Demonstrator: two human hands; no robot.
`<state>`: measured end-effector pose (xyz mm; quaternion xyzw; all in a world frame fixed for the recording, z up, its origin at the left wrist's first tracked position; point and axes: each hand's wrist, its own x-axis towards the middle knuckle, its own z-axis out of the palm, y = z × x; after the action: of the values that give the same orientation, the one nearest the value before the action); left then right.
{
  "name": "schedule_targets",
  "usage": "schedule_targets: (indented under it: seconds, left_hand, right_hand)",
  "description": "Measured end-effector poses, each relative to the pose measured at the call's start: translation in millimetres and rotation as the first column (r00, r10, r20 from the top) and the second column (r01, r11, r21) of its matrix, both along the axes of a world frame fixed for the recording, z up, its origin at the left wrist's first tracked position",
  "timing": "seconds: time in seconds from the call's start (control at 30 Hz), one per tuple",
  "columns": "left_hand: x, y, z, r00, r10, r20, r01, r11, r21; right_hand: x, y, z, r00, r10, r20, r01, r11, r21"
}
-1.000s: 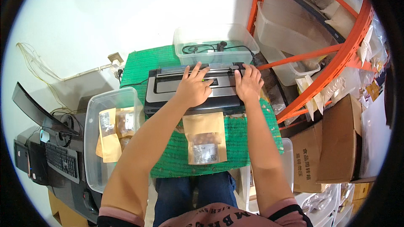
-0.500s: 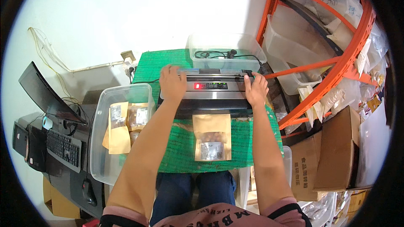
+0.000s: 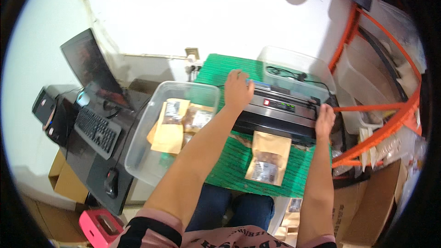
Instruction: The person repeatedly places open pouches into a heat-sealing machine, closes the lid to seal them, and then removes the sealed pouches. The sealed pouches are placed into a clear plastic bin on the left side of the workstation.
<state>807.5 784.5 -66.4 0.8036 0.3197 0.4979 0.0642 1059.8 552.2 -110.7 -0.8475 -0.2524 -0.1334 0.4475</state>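
Note:
A black and silver vacuum sealer (image 3: 289,115) with a lit red digit and green lights stands on the green-covered table (image 3: 232,167). My left hand (image 3: 239,92) lies on the sealer's left end, its fingers out over the top. Against the right end rests my right hand (image 3: 325,120), fingers stretched upward. Neither hand holds a loose item. A kraft paper pouch (image 3: 270,149) with a clear window and white label lies flat in front of the sealer. Its upper end meets the machine's front edge; whether it goes inside is hidden.
To the left, a clear plastic bin (image 3: 133,158) holds several similar pouches (image 3: 171,128). Beyond it are a monitor (image 3: 92,64), a keyboard (image 3: 97,126) and a mouse (image 3: 111,183). A clear tub (image 3: 294,57) with a black cable stands behind the sealer. Orange shelving (image 3: 386,140) borders the right.
The view has swung left and tilted, so the table sits further right in the picture. My left hand stays on the sealer's left end; my right hand has slid down its right end.

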Motion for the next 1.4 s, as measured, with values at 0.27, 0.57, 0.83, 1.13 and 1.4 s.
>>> schedule_targets:
  seconds: [0.27, 0.57, 0.83, 1.13, 1.4]
  left_hand:
    - [-147, 85, 40, 0.937, 0.068, -0.342, -0.125, 0.981, -0.148]
    - [-254, -23, 17, 0.217, -0.2, -0.955, -0.2, 0.949, -0.244]
    - [-284, -32, 5, 0.343, 0.021, -0.939, 0.415, 0.893, 0.172]
    - [-272, -47, 178, 0.949, -0.289, 0.129, 0.304, 0.725, -0.618]
    - [-238, -195, 155, 0.765, -0.348, 0.542, 0.644, 0.378, -0.665]
  right_hand:
    - [6, -2, -9, 0.996, 0.074, 0.052, -0.077, 0.996, 0.049]
    - [5, 0, -7, 0.997, 0.039, 0.069, -0.04, 0.999, 0.014]
    - [-1, 1, -6, 0.999, -0.011, 0.039, 0.009, 0.998, 0.055]
    - [-9, 1, 4, 1.0, 0.004, 0.031, -0.007, 0.996, 0.085]
    - [-11, -1, 7, 1.0, 0.013, -0.025, -0.011, 0.997, 0.076]
